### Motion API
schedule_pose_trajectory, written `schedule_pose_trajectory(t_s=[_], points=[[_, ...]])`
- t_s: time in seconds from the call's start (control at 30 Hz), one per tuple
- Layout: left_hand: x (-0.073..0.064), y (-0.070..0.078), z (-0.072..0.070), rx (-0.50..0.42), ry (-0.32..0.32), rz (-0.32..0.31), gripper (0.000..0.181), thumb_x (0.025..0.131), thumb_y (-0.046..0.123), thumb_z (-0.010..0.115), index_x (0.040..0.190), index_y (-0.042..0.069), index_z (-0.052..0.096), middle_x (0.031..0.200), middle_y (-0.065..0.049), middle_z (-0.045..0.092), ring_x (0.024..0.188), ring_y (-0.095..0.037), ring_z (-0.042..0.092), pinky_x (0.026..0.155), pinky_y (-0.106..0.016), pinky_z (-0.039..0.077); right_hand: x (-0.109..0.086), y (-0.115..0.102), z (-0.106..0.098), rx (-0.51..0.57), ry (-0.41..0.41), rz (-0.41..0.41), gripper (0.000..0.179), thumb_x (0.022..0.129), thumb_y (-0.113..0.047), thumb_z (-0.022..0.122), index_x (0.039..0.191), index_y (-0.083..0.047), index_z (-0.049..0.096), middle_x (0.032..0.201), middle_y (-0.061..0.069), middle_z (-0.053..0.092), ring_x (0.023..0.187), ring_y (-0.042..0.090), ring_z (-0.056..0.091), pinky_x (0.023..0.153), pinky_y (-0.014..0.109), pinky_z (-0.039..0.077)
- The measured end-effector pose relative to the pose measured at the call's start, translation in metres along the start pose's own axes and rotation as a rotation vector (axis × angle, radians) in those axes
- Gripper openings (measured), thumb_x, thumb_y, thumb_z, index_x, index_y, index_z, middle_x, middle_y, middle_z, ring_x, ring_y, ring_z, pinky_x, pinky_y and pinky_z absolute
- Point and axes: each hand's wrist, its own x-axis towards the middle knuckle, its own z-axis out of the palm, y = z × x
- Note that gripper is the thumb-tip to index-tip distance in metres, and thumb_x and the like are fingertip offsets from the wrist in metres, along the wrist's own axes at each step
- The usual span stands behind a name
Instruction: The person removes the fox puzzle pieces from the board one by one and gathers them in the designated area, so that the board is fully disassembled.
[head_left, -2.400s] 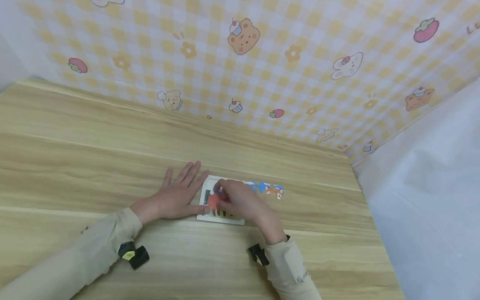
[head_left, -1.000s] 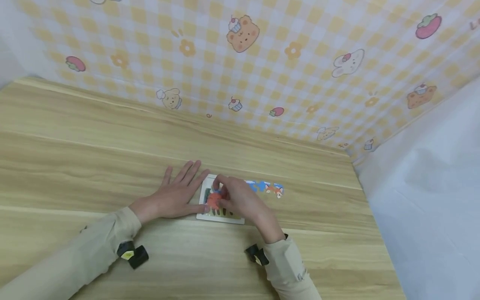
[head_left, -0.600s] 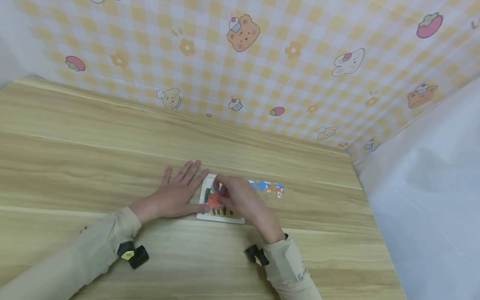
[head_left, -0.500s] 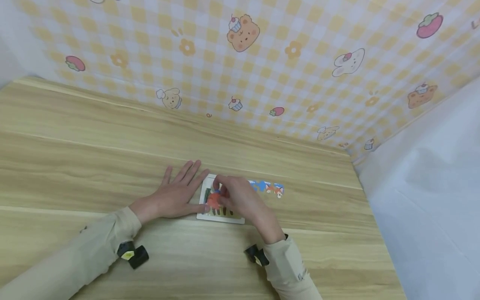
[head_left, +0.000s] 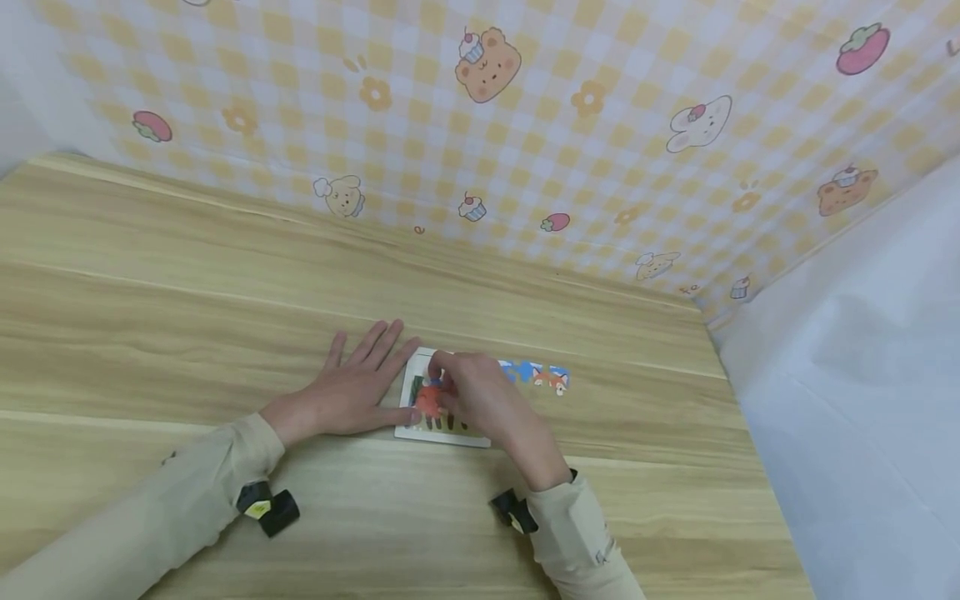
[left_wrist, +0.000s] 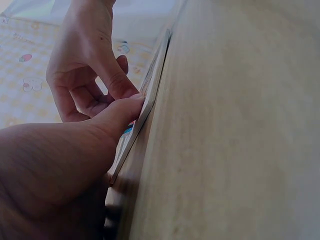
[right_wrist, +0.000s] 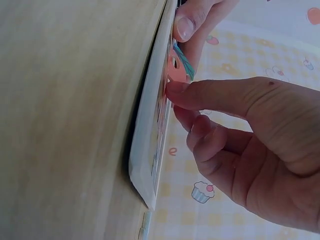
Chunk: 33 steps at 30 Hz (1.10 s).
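Observation:
A white-framed jigsaw puzzle board (head_left: 442,439) lies on the table in the head view, with a picture of a red shape and dark legs. My left hand (head_left: 341,398) rests flat beside its left side, fingers spread, and the thumb presses on the frame's left part. Over the board, my right hand (head_left: 487,398) pinches a red puzzle piece (right_wrist: 177,70) between thumb and fingers. In the right wrist view that piece, with a blue-green edge, stands tilted up from the board. Its lower edge is partly hidden by the thumb. The right hand covers the board's upper right part.
Several loose puzzle pieces (head_left: 551,377), blue with an orange fox face, lie just right of the board, partly behind the right hand. A yellow checked cloth (head_left: 420,125) hangs behind the wooden table (head_left: 225,275). White cloth (head_left: 862,375) borders the right side.
Both hands stay almost in place. The right hand's fingers have shifted very slightly over the red piece since the first frame, and the head view has moved a little.

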Motion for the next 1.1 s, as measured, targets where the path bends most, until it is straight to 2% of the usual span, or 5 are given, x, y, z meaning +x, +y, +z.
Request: schedule_pose_trajectory(t_s=[0.73,0.87,1.0,1.1], points=[[0.0,0.0014,-0.0005,-0.003,-0.004,0.001,0.091,0.085,0.056,0.055,0.149,0.006,0.014,0.154,-0.019,-0.001,0.139,-0.035,-0.006,0.1,-0.065,-0.009,-0.0013,0.0041,-0.0003,0.033,-0.016,-0.019,0.016,0.082,-0.004,0.069,0.096,-0.008,0.062,0.079,-0.002,0.06,0.068,0.009,0.054,0.062,0.015,0.045],[0.0007,0.0012,-0.0002,-0.004,-0.006,-0.001,0.091,0.085,0.056,0.056,0.149,0.006,0.014,0.154,-0.019,-0.002,0.139,-0.035,-0.006,0.1,-0.065,-0.009,-0.0008,0.0054,-0.0008,0.036,0.019,-0.032,0.017,0.082,-0.004,0.069,0.096,-0.007,0.062,0.082,-0.001,0.062,0.071,0.01,0.057,0.063,0.015,0.046],[0.0011,0.0011,0.0,-0.003,-0.008,-0.005,0.091,0.085,0.055,0.057,0.149,0.005,0.015,0.154,-0.019,-0.001,0.139,-0.035,-0.006,0.1,-0.065,-0.009,-0.0007,0.008,-0.0028,0.024,0.071,-0.007,0.019,0.081,-0.002,0.07,0.097,-0.007,0.061,0.084,0.0,0.063,0.073,0.01,0.058,0.064,0.017,0.047],[0.0009,0.0012,-0.0005,-0.003,-0.009,-0.01,0.091,0.085,0.054,0.058,0.149,0.005,0.016,0.153,-0.02,-0.001,0.139,-0.035,-0.006,0.1,-0.065,-0.009,-0.0008,0.0101,-0.0045,0.023,0.081,0.006,0.019,0.081,-0.001,0.069,0.097,-0.008,0.061,0.084,-0.001,0.063,0.073,0.01,0.057,0.064,0.017,0.047]])
